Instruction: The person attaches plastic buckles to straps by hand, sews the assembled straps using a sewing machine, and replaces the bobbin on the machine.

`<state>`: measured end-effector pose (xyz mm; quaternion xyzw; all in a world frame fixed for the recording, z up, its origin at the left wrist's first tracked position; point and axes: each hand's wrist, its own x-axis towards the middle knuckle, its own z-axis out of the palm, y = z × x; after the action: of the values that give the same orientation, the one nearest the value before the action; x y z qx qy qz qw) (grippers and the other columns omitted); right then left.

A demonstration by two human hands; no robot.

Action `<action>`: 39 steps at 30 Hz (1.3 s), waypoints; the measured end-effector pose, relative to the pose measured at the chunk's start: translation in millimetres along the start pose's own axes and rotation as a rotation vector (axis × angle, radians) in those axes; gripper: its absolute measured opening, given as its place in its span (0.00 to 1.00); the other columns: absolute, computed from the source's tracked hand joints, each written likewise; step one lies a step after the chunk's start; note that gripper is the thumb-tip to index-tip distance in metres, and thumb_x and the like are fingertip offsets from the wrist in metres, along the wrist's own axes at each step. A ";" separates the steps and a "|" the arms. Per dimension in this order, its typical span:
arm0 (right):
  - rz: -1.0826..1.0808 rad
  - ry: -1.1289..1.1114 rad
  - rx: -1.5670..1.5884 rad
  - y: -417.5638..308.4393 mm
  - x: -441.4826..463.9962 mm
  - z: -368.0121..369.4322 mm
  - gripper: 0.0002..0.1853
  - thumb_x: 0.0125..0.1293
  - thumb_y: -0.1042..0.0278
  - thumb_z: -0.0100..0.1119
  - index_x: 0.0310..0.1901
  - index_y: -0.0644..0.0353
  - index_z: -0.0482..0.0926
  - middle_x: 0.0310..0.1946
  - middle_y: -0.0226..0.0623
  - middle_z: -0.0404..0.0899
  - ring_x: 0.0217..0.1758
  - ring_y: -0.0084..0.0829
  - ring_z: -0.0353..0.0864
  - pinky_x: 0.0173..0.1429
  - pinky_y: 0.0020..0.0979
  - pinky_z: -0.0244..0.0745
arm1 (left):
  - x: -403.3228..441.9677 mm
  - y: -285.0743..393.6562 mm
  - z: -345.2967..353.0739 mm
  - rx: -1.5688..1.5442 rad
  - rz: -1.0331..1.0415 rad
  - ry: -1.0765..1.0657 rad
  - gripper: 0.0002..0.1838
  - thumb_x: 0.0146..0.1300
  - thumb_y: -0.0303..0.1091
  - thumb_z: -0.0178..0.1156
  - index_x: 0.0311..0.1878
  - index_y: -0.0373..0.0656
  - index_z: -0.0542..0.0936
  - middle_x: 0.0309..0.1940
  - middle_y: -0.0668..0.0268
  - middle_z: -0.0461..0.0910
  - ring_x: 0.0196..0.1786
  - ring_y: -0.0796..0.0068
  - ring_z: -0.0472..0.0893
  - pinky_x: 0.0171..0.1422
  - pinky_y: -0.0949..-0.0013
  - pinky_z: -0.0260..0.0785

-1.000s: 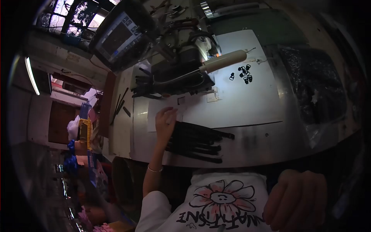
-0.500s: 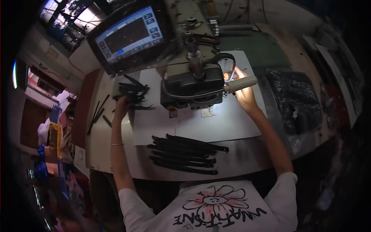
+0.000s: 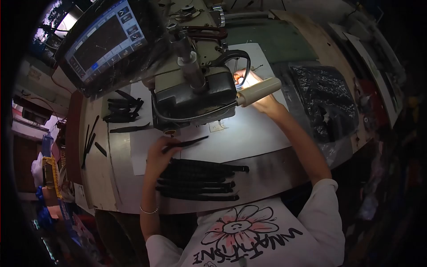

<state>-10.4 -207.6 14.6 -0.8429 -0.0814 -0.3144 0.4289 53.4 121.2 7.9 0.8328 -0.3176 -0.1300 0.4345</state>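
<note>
My left hand [image 3: 162, 150] is closed on a thin black strip [image 3: 192, 141], pinched near one end, with its free end pointing right over the white sheet [image 3: 253, 144]. Just below that hand lies a row of several long black strips [image 3: 198, 180]. Beneath the lamp, my right hand [image 3: 258, 95] reaches in at the right side of the sewing machine head [image 3: 191, 100]. Its fingers are partly covered by the pale lamp tube [image 3: 262, 91] and a black hose and washed out by bright light, so their grip is unclear.
A lit control screen [image 3: 104, 44] stands at the upper left. Below it lie a heap of black strips [image 3: 122, 109] and a few loose ones [image 3: 90, 142]. On the right is a clear plastic bag of dark material [image 3: 324, 104].
My left hand has come from the heap toward the front middle, now carrying a black strip. My right hand stays beside the machine head. The whole view has shifted.
</note>
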 end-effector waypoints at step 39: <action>0.682 -0.363 0.712 -58.6 -81.9 13.4 0.11 0.66 0.65 0.52 0.38 0.66 0.75 0.28 0.32 0.76 0.32 0.18 0.74 0.39 0.22 0.73 | 25.7 63.9 93.2 -0.579 -0.200 -0.196 0.08 0.58 0.30 0.62 0.34 0.33 0.80 0.26 0.66 0.80 0.27 0.84 0.78 0.35 0.81 0.73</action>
<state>-92.7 -150.1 -1.0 -0.6646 0.0227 0.0415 0.7457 0.6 18.1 6.0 0.6852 -0.2245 -0.3364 0.6058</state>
